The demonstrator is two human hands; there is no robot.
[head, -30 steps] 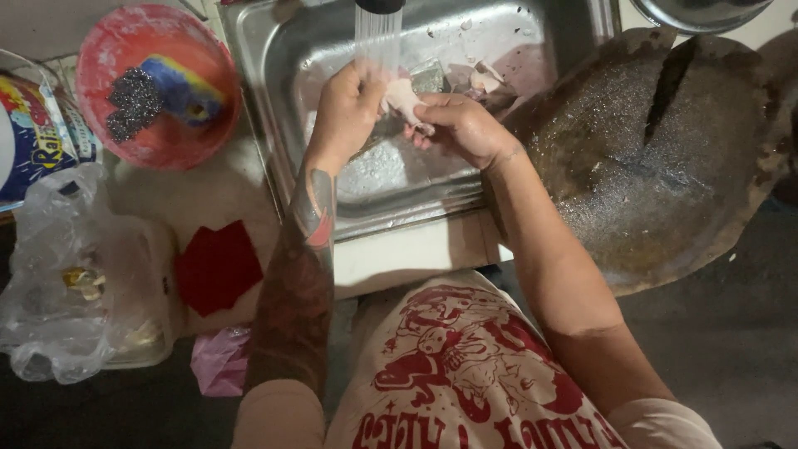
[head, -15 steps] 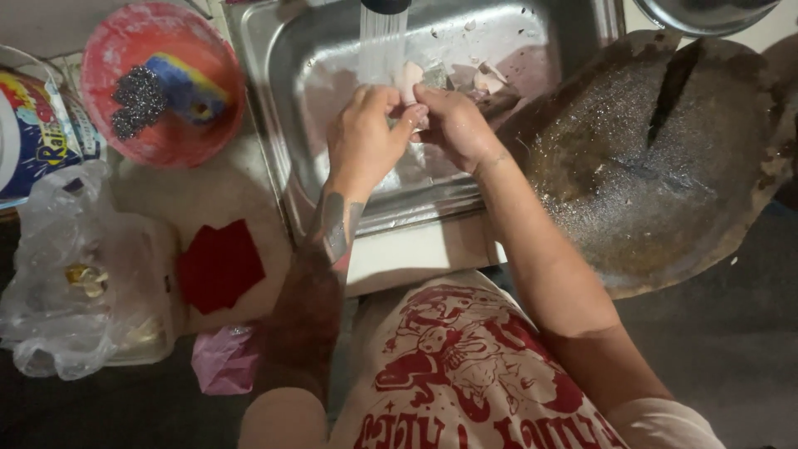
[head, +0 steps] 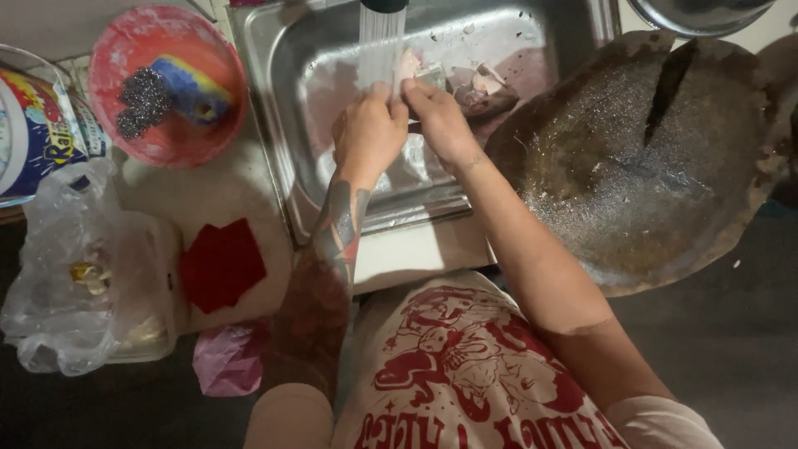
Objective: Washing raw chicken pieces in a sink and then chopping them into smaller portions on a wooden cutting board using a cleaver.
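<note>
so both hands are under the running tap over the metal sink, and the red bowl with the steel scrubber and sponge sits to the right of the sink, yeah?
Not quite. In the head view the red bowl with the steel scrubber and sponge sits to the left of the sink, not the right. The rest holds: the left hand and right hand are under the running water.

Two hands (head: 403,125) under running water (head: 381,46), steel sink (head: 283,125)

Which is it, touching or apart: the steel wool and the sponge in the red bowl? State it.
Touching. The head view shows the steel wool lying against the left end of the sponge inside the red bowl, with no gap between them.
</note>
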